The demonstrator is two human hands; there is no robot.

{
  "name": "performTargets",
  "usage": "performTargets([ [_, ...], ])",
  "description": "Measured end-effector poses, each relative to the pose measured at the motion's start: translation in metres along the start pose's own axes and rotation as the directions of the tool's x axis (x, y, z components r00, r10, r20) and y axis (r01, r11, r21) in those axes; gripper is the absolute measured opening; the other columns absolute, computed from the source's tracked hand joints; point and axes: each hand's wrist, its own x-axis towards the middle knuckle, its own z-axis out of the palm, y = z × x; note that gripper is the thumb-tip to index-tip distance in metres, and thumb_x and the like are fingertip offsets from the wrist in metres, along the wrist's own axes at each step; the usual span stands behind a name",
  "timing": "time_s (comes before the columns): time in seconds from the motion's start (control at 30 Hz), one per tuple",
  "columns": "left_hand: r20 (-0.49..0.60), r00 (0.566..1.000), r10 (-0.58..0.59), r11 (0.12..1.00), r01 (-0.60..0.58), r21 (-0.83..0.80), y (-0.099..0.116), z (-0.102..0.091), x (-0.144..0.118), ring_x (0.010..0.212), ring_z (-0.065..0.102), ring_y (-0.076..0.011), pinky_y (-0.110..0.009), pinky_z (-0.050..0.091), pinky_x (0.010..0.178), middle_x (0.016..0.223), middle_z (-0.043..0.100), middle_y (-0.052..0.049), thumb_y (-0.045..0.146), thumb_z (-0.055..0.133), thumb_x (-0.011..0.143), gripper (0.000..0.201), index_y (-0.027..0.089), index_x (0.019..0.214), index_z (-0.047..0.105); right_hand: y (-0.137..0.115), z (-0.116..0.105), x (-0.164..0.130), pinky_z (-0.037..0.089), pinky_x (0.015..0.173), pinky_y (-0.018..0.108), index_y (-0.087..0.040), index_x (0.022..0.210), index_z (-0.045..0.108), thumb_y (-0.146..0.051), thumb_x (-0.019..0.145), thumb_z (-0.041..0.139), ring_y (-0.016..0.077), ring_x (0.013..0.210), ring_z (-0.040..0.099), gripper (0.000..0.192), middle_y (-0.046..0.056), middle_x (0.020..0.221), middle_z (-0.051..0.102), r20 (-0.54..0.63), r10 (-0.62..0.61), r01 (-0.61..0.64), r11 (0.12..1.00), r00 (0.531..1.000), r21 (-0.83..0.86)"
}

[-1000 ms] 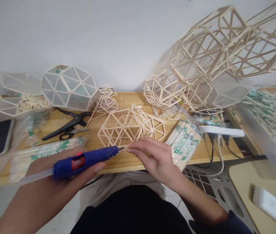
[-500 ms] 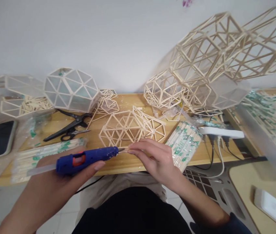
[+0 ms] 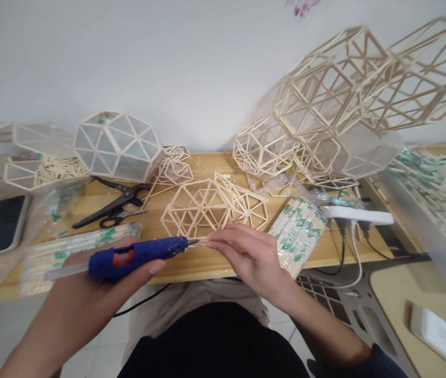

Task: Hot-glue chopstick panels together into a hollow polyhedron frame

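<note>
My left hand (image 3: 89, 294) grips the blue glue gun (image 3: 136, 257), nozzle touching the thin stick (image 3: 203, 241) pinched in my right hand (image 3: 254, 260) at the bench (image 3: 191, 268) edge. Judged light, brittle; hold near its end.

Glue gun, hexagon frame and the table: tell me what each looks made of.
Glue gun: blue plastic body, matte, with a metal-looking nozzle; a translucent stick pokes out the back. Hexagon frame: thin pale wood or bamboo sticks, unfinished, joined at the corners, probably with glue. Table: light wood-grain top, smooth; solid wood or laminate cannot be told.
</note>
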Motion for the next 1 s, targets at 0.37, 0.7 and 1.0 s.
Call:
performTargets([
  [0.37,-0.013,0.992,0.123,0.992,-0.122,0.022,0.004,0.004,0.001,0.059,0.073,-0.0238,-0.031,0.056,0.053,0.065,0.076,0.002,0.073,0.071,0.073,0.044,0.029,0.066,0.073,0.0,0.0,0.0,0.064,0.08,0.03,-0.019,0.111,0.076,-0.01,0.099,0.07,0.017,0.089,0.077,0.016,0.007,0.1,0.081,0.005,0.006,-0.006,1.0,1.0,-0.007],
  [0.7,-0.021,0.99,0.138,0.987,-0.135,0.091,-0.001,0.007,0.003,0.081,0.081,-0.03,-0.036,0.064,0.067,0.083,0.083,0.0,0.072,0.068,0.076,0.041,0.034,0.083,0.082,0.001,0.0,-0.001,0.065,0.079,0.032,-0.021,0.112,0.077,-0.013,0.1,0.069,0.0176,0.089,0.077,0.016,0.007,0.101,0.081,-0.009,0.025,-0.025,1.0,1.0,0.005],
  [1.0,-0.059,0.996,0.064,0.971,-0.049,0.234,-0.033,-0.003,-0.001,0.072,0.078,-0.0309,-0.04,0.064,0.063,0.071,0.078,-0.001,0.073,0.068,0.076,0.04,0.036,0.086,0.081,-0.001,0.0,0.001,0.066,0.084,0.03,-0.018,0.111,0.076,-0.011,0.099,0.07,0.0168,0.092,0.078,0.015,0.007,0.101,0.082,-0.003,-0.007,0.007,1.0,1.0,-0.007],
])
